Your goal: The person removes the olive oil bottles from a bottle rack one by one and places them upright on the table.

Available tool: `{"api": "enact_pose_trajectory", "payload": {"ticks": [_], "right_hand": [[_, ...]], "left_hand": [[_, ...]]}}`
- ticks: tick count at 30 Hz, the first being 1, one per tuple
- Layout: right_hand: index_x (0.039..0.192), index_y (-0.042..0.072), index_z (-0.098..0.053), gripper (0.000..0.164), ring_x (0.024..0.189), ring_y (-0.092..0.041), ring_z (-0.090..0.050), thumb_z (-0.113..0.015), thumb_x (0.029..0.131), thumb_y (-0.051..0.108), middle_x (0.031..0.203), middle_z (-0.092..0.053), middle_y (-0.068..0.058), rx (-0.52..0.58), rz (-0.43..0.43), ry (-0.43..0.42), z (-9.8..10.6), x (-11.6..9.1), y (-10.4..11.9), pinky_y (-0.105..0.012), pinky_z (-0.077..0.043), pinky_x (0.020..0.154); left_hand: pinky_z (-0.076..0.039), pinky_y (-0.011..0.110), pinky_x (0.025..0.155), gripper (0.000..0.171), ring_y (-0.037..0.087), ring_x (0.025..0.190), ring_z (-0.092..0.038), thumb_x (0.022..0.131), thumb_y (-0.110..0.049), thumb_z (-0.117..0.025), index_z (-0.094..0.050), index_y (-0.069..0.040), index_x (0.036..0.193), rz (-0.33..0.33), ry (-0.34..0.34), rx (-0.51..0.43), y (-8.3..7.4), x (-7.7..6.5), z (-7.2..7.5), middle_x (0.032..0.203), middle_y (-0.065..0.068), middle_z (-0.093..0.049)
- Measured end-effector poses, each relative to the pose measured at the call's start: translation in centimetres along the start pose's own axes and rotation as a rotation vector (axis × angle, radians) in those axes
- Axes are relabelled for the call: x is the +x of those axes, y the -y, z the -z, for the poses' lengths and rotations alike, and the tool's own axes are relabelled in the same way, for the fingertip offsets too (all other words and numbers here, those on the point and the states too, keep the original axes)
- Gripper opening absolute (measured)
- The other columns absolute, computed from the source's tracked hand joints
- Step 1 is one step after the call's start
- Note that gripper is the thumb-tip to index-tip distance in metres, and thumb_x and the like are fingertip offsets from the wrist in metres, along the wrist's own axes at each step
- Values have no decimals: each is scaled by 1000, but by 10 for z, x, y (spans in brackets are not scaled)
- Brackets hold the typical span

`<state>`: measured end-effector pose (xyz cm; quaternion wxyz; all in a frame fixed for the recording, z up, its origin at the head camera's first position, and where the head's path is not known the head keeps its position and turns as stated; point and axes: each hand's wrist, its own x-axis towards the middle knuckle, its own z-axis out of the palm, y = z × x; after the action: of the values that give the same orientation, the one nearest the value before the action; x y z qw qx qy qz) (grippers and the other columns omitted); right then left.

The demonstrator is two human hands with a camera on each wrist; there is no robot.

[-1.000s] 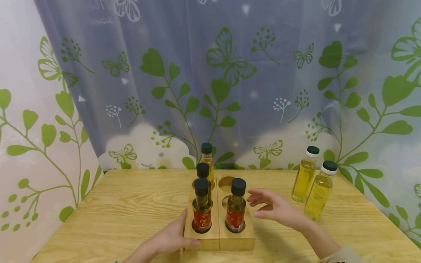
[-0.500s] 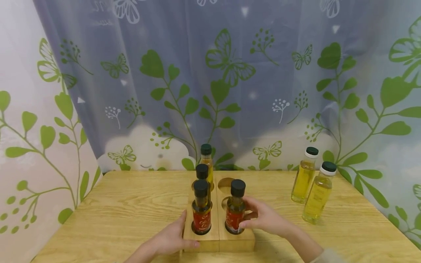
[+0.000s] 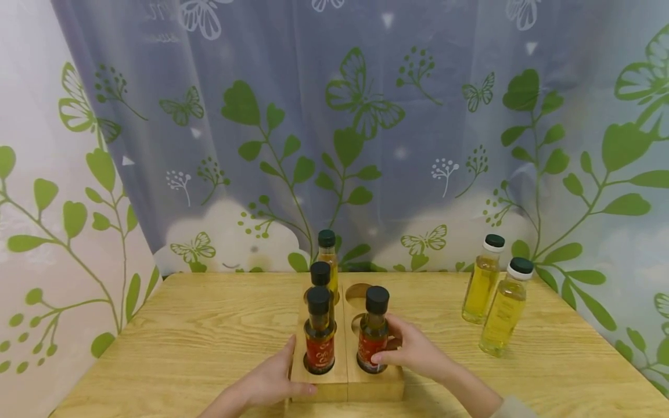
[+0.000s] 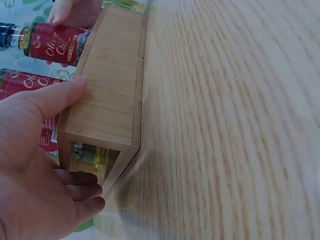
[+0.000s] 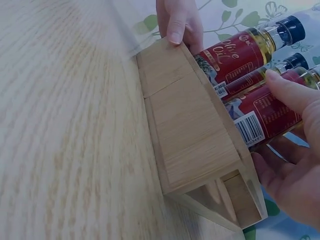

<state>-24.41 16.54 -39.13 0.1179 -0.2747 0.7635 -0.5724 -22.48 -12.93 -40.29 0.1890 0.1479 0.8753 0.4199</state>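
Note:
My right hand (image 3: 415,348) holds the front right olive oil bottle (image 3: 373,332), which stands in a wooden bottle rack (image 3: 376,392). In the right wrist view its thumb lies on the red label of the bottle (image 5: 270,107), fingers on the far side. At the rack's front left corner, my left hand (image 3: 268,376) grips the wood, thumb on the front and fingers at the side, as the left wrist view shows. Beside it another red-labelled olive oil bottle (image 3: 320,349) sits in the rack. Behind that are a black-capped bottle (image 3: 320,274) and a green-capped bottle (image 3: 327,255), both partly hidden.
Two clear bottles of yellow oil with dark green caps, a rear one (image 3: 482,284) and a nearer one (image 3: 503,316), stand on the wooden table (image 3: 225,313) to the right. The rack's right column has round holes (image 3: 358,295) behind the held bottle. A patterned curtain (image 3: 292,174) hangs behind.
My right hand has come in from the right and taken hold of the front right olive oil bottle. The left hand stays on the rack.

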Motion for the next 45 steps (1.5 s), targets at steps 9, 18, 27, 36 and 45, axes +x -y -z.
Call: {"api": "enact_pose_trajectory", "payload": {"ticks": [9, 18, 27, 36, 45], "right_hand": [[135, -4, -42, 64, 97, -26, -58, -72, 82, 18, 118, -56, -18, -70, 0, -60, -3, -1, 3, -36, -49, 79], [134, -1, -44, 63, 96, -23, -60, -72, 82, 22, 116, -59, -16, -74, 3, -65, -3, 0, -1, -33, -49, 79], [130, -1, -48, 59, 92, -24, -62, -74, 81, 19, 111, -62, -16, -85, 25, -103, -3, -2, -4, -31, -51, 75], [131, -6, -45, 60, 93, -27, -61, -73, 82, 15, 113, -60, -21, -42, 59, -96, 3, -5, 8, -33, -52, 75], [132, -7, -43, 61, 95, -28, -61, -72, 82, 15, 114, -58, -24, -44, 95, -114, 11, -4, 16, -33, -52, 75]], "left_hand": [[-25, 60, 100, 113, 49, 129, -25, 75, -43, -76, -5, 12, 143, 5, -4, 13, 0, 0, 0, 143, 37, -19], [-25, 60, 100, 114, 49, 129, -26, 74, -43, -76, -5, 11, 144, 14, -6, 4, 0, 1, -1, 143, 37, -19], [-23, 60, 101, 114, 49, 129, -24, 73, -40, -77, -4, 12, 144, -11, -13, -19, 0, 0, -2, 143, 37, -18], [-25, 60, 100, 114, 50, 128, -26, 74, -41, -77, -4, 13, 143, -8, -7, -22, 0, 0, -1, 142, 38, -18], [-24, 60, 100, 114, 50, 128, -25, 74, -41, -77, -4, 13, 143, -24, -12, -8, -1, -1, -1, 142, 38, -17]]}}
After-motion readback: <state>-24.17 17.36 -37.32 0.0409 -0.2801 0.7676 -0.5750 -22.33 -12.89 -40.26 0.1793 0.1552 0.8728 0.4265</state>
